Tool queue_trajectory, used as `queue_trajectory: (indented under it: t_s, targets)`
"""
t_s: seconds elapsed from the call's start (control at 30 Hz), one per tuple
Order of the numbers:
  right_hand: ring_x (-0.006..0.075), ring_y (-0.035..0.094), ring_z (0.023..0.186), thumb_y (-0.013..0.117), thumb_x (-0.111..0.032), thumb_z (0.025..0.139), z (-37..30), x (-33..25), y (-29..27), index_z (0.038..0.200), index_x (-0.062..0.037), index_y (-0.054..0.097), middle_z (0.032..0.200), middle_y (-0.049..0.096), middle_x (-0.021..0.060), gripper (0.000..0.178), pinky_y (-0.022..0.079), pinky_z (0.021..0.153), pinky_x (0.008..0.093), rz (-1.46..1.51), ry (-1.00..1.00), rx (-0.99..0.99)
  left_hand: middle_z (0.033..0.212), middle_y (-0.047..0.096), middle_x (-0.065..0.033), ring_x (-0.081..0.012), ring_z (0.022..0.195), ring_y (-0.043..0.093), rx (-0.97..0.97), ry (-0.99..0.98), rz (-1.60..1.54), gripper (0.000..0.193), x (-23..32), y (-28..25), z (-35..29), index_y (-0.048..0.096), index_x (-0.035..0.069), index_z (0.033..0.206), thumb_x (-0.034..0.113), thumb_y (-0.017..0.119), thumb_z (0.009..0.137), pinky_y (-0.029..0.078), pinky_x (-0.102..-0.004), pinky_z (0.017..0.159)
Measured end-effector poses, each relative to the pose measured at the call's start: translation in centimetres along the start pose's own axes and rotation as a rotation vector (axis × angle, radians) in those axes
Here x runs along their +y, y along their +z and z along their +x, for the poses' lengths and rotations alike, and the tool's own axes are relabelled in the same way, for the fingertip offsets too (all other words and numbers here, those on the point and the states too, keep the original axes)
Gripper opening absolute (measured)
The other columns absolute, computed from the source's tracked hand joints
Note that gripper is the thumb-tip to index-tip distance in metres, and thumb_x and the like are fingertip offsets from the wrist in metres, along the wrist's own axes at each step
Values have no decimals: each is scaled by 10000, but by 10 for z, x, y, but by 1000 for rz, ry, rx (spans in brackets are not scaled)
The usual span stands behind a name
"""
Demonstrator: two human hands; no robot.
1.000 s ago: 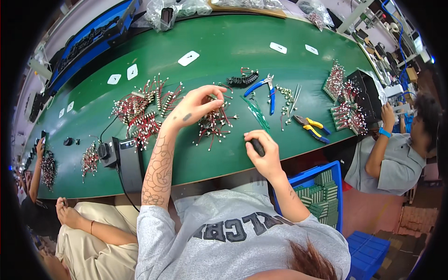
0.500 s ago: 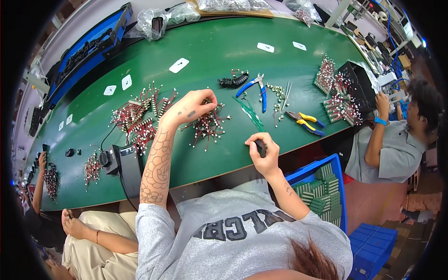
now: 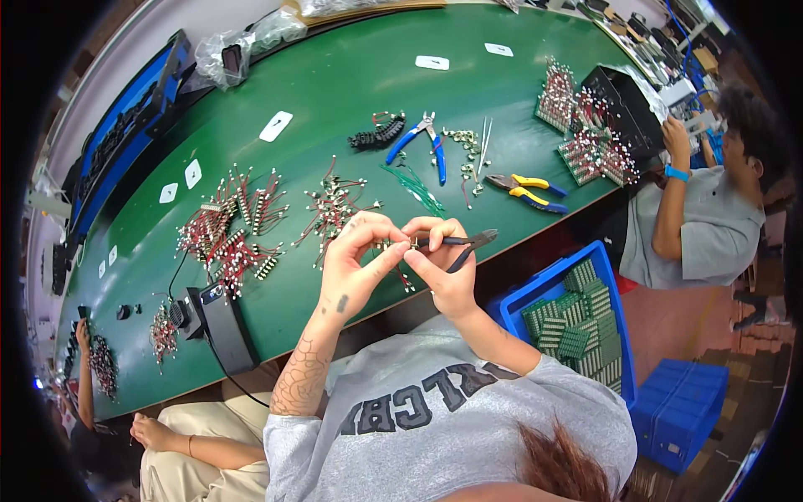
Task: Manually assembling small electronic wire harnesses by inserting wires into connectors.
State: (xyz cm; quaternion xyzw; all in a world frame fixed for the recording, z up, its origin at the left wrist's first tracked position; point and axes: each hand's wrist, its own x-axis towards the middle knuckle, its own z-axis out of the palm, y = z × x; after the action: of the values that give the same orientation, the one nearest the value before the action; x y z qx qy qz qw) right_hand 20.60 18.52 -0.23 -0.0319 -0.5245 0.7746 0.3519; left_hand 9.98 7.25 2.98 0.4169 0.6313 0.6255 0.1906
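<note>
My left hand [image 3: 355, 255] pinches a small wired circuit strip [image 3: 383, 245] between thumb and fingertips, above the table's near edge. Its red and black wires [image 3: 406, 279] dangle below, with small white connectors at their ends. Meeting it at the strip, my right hand [image 3: 447, 272] is closed around black-handled side cutters [image 3: 481, 239], whose jaws point right, away from the strip. The right thumb and fingertips also touch the strip; fingers hide most of it. Just beyond my left hand lies a loose pile of wired strips [image 3: 330, 205].
Blue-handled pliers [image 3: 441, 155], yellow-and-blue pliers [image 3: 531, 192], green ties [image 3: 414, 188] and black parts [image 3: 376, 134] lie beyond my hands. Larger wired heaps [image 3: 222, 226] sit left. A blue crate [image 3: 623, 335] of green boards stands right. Co-workers sit on both sides.
My left hand has come from the pile toward me with a wired strip, meeting my right hand. The cutters' jaws now show beyond the right hand. The whole view has shifted a little.
</note>
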Motion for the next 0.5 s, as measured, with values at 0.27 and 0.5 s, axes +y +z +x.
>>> queue_trajectory:
  t_s: [0.27,0.5]
  targets:
    - [230,617,862,599,111,838,14,-13,-70,915,-98,400,1128,582,167,298,538,762,319,10,-118,211,1048,623,-52,-214,834,608,-58,65,615,164,-15,4,56,670,61,1035,88,633,878,495,-310,735]
    - [227,606,896,566,112,872,35,-8,-119,930,-99,396,1127,577,159,278,533,816,322,-209,-375,410,1109,605,-23,-211,848,612,-103,356,1114,191,-51,-6,126,685,83,1068,92,636,884,497,-309,739]
